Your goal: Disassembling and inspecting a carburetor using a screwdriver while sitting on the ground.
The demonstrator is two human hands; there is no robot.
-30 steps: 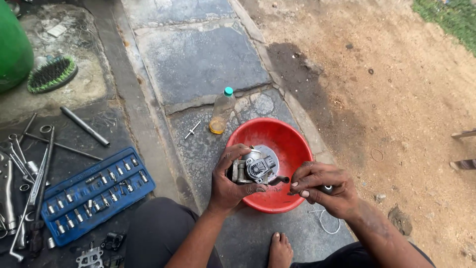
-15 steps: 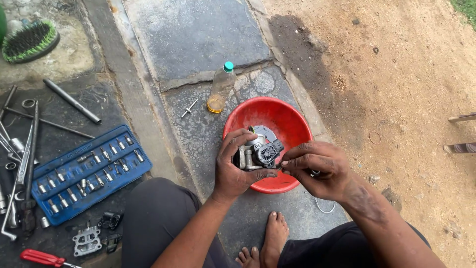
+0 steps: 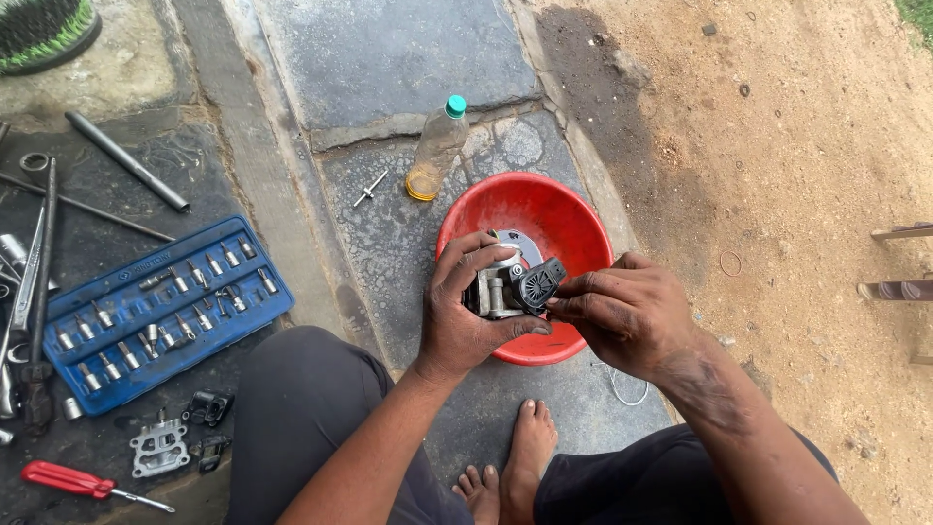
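Stone slab, dirt yard at right. Your left hand [image 3: 465,316] gripped carburettor [image 3: 505,284] over red basin [image 3: 573,219]; right hand [image 3: 622,313] pinched its black part. Still partly assembled; socket set [image 3: 155,311] lay open at left.

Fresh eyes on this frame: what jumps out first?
The red basin at centre, with both hands over it: the left hand grips a small metal engine part while the right hand pinches its black cap. Next, the blue socket tray lies open at left among loose tools. A plastic bottle with a little yellow liquid stands just behind the basin.
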